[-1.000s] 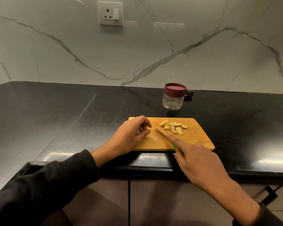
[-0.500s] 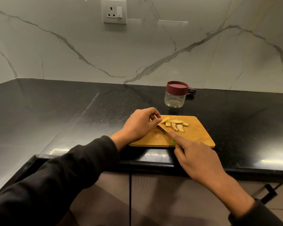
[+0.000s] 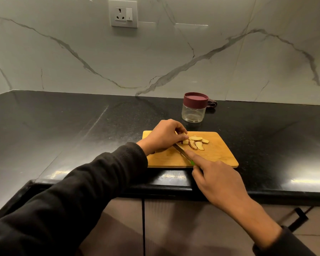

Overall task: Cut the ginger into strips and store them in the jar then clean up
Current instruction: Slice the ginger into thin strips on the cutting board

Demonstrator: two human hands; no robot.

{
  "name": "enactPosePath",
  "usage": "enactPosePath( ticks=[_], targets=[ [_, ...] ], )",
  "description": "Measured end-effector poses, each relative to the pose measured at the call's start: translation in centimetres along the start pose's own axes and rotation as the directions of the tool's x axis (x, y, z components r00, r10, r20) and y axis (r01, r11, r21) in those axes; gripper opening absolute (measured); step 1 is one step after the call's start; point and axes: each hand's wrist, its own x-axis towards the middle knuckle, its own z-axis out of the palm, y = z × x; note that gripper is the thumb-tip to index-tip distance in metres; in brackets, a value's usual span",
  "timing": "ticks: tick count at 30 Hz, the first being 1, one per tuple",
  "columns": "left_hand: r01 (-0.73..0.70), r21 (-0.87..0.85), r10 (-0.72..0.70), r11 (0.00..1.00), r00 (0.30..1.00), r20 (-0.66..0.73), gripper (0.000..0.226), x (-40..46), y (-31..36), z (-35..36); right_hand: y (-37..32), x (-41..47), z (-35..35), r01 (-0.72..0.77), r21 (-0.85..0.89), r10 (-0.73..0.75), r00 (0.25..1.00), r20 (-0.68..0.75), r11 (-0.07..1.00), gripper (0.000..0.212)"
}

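A wooden cutting board [image 3: 216, 156] lies on the black counter near its front edge. Several ginger slices [image 3: 197, 143] lie on its far middle part. My left hand [image 3: 163, 136] rests over the board's left side, its fingertips pinching a ginger piece [image 3: 185, 141] at the edge of the pile. My right hand [image 3: 216, 179] grips a knife [image 3: 182, 153] with a green handle, index finger stretched along the blade's spine; the blade tip lies under my left fingers. A glass jar [image 3: 193, 112] with a maroon lid on stands behind the board.
A dark cloth [image 3: 211, 104] lies just behind the jar by the marble wall. A wall socket [image 3: 122, 13] sits high on the backsplash. The black counter [image 3: 72, 130] spreads wide to the left and right. Cabinet doors with a dark handle [image 3: 297, 219] are below.
My left hand has slid right across the board to the ginger pile and taken hold of a piece. The knife blade has followed up against it.
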Motion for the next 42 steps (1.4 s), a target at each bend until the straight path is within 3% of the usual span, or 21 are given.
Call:
enactPosePath(
  ticks=[5, 11, 16, 20, 26, 31, 42],
  targets=[
    [-0.019, -0.105, 0.012, 0.994, 0.997, -0.071, 0.021, -0.7, 0.3, -1.3, 0.0, -0.1, 0.0, 0.001, 0.026, -0.001, 1.0, -0.001, 1.0, 0.052],
    [-0.117, 0.014, 0.118, 0.993, 0.991, -0.062, 0.024, -3.8, -0.5, -3.1, -0.1, -0.1, -0.2, -0.005, 0.037, 0.004, 1.0, 0.01, 0.999, 0.053],
    [-0.161, 0.012, 0.162, 0.987, 0.983, -0.087, 0.026, -6.7, -1.6, -4.0, -0.1, -0.1, -0.2, -0.011, 0.034, 0.011, 1.0, 0.006, 0.999, 0.052],
    [-0.212, 0.062, 0.213, 0.975, 0.977, -0.008, 0.027, -8.3, -2.4, -3.4, -0.3, -0.1, -0.1, -0.021, 0.026, 0.021, 1.0, 0.0, 0.999, 0.051],
    [-0.223, 0.008, 0.223, 0.975, 0.974, 0.048, 0.03, -8.7, -2.9, -3.0, -0.3, -0.2, -0.1, -0.01, 0.032, 0.01, 1.0, 0.001, 0.999, 0.051],
    [-0.21, -0.098, 0.209, 0.973, 0.978, -0.021, 0.036, -9.1, -3.3, -3.0, -0.3, -0.3, -0.1, -0.016, 0.033, 0.016, 1.0, -0.011, 0.999, 0.051],
    [-0.239, 0.006, 0.238, 0.971, 0.964, -0.12, 0.01, -9.2, -3.6, -2.3, -1.0, -0.4, -0.6, -0.013, 0.049, 0.011, 0.999, 0.039, 0.999, 0.053]
  ],
)
